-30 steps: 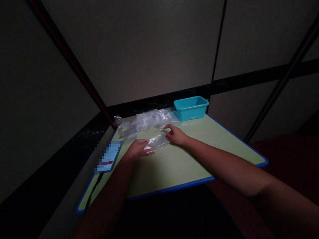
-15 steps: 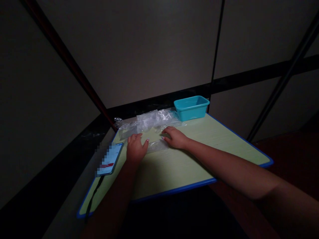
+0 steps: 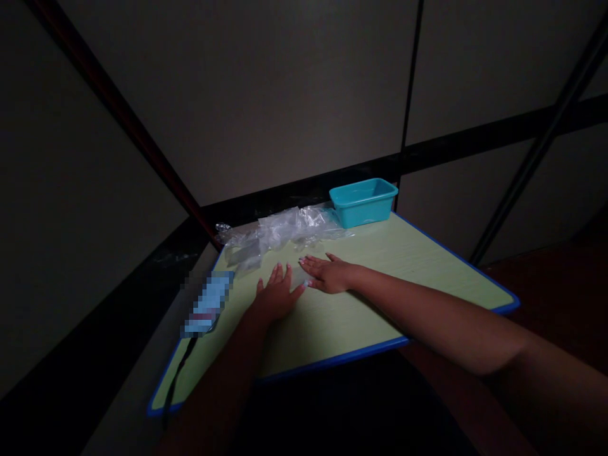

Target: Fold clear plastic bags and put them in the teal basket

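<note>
A small piece of clear plastic (image 3: 298, 276), which looks like a thin bag, lies flat on the table between my hands and partly under them. My left hand (image 3: 275, 297) rests at its left side with the fingers spread and stretched forward. From the right, my right hand (image 3: 329, 276) lies palm down over it, fingers extended to the left. The two thumbs come close together at the near edge of the plastic. How far it reaches beneath my palms is hidden.
Crumpled clear plastic bags (image 3: 285, 227) are heaped along the table's far edge. A turquoise plastic basket (image 3: 365, 212) stands at the back right. At the left edge lies a phone (image 3: 211, 304) with a dark strap (image 3: 178, 373). The pale green table (image 3: 342, 323) has a blue rim.
My left hand has shifted right and slightly nearer, its fingers now spread flat. My right hand has flattened from a curled pose. Less of the plastic between them shows.
</note>
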{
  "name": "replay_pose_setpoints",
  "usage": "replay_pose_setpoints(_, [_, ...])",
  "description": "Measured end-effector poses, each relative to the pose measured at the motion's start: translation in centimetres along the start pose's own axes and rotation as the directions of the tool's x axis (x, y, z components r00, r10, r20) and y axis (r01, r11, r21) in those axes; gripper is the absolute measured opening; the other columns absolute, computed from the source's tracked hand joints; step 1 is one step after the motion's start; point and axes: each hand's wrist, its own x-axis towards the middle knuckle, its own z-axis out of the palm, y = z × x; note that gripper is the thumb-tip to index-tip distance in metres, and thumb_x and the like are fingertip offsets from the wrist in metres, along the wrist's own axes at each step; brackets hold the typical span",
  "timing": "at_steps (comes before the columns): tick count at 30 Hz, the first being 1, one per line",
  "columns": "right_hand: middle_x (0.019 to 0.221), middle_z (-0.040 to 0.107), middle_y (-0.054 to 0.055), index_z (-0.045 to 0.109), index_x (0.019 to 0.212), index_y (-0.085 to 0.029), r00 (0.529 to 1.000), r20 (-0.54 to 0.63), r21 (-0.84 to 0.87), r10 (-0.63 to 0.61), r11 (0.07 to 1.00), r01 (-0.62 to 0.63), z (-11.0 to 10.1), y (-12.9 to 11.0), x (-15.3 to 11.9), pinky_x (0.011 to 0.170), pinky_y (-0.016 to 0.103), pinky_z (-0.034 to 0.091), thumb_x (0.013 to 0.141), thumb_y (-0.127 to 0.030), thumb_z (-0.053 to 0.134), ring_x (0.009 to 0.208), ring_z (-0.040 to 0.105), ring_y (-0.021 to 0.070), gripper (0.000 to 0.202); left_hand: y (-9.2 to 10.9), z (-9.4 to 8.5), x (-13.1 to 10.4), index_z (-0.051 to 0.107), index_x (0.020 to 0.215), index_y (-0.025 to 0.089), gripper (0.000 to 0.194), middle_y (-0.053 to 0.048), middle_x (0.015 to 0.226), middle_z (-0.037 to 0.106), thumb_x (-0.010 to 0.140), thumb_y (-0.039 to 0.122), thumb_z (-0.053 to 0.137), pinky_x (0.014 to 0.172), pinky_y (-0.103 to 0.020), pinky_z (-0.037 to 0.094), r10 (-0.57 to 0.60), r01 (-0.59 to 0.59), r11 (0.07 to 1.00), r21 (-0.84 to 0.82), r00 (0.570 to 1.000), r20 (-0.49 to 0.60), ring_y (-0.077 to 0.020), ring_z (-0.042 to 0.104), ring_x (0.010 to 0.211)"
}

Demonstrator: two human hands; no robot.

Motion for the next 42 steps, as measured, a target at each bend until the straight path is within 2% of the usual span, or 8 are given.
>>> replay_pose_setpoints(7, [0.151,0.013,0.007,0.016,0.146,-0.023,1.0,-0.016,0.027,-0.003,1.0,0.003,0.1,0.2,0.1,0.107,0.057,0.011,0.095,-0.035,0.027,0.138,0.008,0.0211,0.054,-0.7,0.0,0.2,0.022,0.143,0.005,0.083,-0.023,0.148,0.017,0.085,0.064,0.015,0.105,-0.061,0.011,-0.253,0.256,0.966,0.036,0.966,-0.055,-0.0322,0.012,0.138])
replay_pose_setpoints(11, [0.15,0.017,0.008,0.02,0.145,-0.022,0.998,-0.057,0.035,-0.028,0.999,0.03,0.4,0.5,0.2,0.106,0.057,0.013,0.093,-0.031,0.03,0.138,0.011,0.0217,0.053,-1.0,-0.1,0.4,0.026,0.141,0.004,0.083,-0.026,0.147,0.017,0.084,0.065,0.018,0.104,-0.062,0.01,-0.299,0.299,0.954,-0.017,0.945,-0.134,-0.0344,0.011,0.138])
replay_pose_setpoints(14, [0.149,0.022,0.009,0.025,0.143,-0.021,0.994,-0.095,0.058,-0.045,0.997,0.05,0.7,0.8,0.4,0.106,0.058,0.016,0.092,-0.03,0.033,0.137,0.015,0.0238,0.053,-0.7,-0.3,0.4,0.022,0.142,0.007,0.076,-0.024,0.148,0.012,0.087,0.059,0.021,0.103,-0.062,0.015,-0.202,0.195,0.979,-0.056,0.962,-0.185,-0.0323,0.007,0.139])
replay_pose_setpoints(17, [0.148,0.023,0.009,0.026,0.143,-0.021,0.991,-0.117,0.058,-0.06,0.996,0.067,1.3,1.4,0.7,0.106,0.057,0.014,0.092,-0.032,0.035,0.137,0.016,0.0244,0.053,0.2,-0.4,0.3,0.016,0.144,0.012,0.069,-0.017,0.151,0.006,0.09,0.053,0.025,0.106,-0.054,0.016,0.019,-0.03,0.998,-0.063,0.985,-0.171,-0.0269,0.003,0.14])
replay_pose_setpoints(19, [0.148,0.024,0.008,0.027,0.143,-0.022,0.988,-0.13,0.059,-0.079,0.994,0.087,1.6,1.8,1.0,0.107,0.055,0.013,0.091,-0.032,0.037,0.137,0.017,0.0244,0.054,0.9,-0.3,0.2,0.013,0.145,0.014,0.067,-0.013,0.152,0.004,0.091,0.052,0.023,0.108,-0.051,0.012,0.159,-0.172,0.983,-0.07,0.973,-0.167,-0.0244,0.002,0.14])
replay_pose_setpoints(22, [0.148,0.025,0.006,0.028,0.143,-0.025,0.987,-0.132,0.067,-0.086,0.993,0.096,1.8,2.1,1.2,0.107,0.057,0.011,0.09,-0.031,0.039,0.137,0.016,0.026,0.054,1.5,-0.1,0.3,0.008,0.145,0.014,0.065,-0.012,0.152,0.004,0.092,0.049,0.018,0.109,-0.051,0.009,0.252,-0.261,0.959,-0.108,0.963,-0.093,-0.0236,0.003,0.14])
replay_pose_setpoints(36, [0.15,0.02,0.006,0.021,0.145,-0.024,0.996,-0.07,0.039,-0.057,0.997,0.06,0.9,1.6,0.6,0.107,0.057,0.011,0.092,-0.035,0.034,0.138,0.013,0.0252,0.055,0.6,0.3,0.7,0.015,0.144,0.009,0.071,-0.021,0.15,0.007,0.09,0.055,0.021,0.106,-0.056,0.013,0.075,-0.083,0.99,-0.111,0.994,-0.079,-0.0273,0.005,0.14])
replay_pose_setpoints(42, [0.149,0.022,0.008,0.022,0.144,-0.022,0.995,-0.082,0.055,-0.053,0.997,0.057,1.1,1.6,0.5,0.105,0.058,0.014,0.092,-0.037,0.033,0.137,0.015,0.0251,0.056,0.6,0.0,0.5,0.019,0.144,0.015,0.067,-0.017,0.151,0.008,0.09,0.055,0.022,0.106,-0.056,0.011,0.116,-0.131,0.982,-0.135,0.986,-0.116,-0.0268,0.005,0.14])
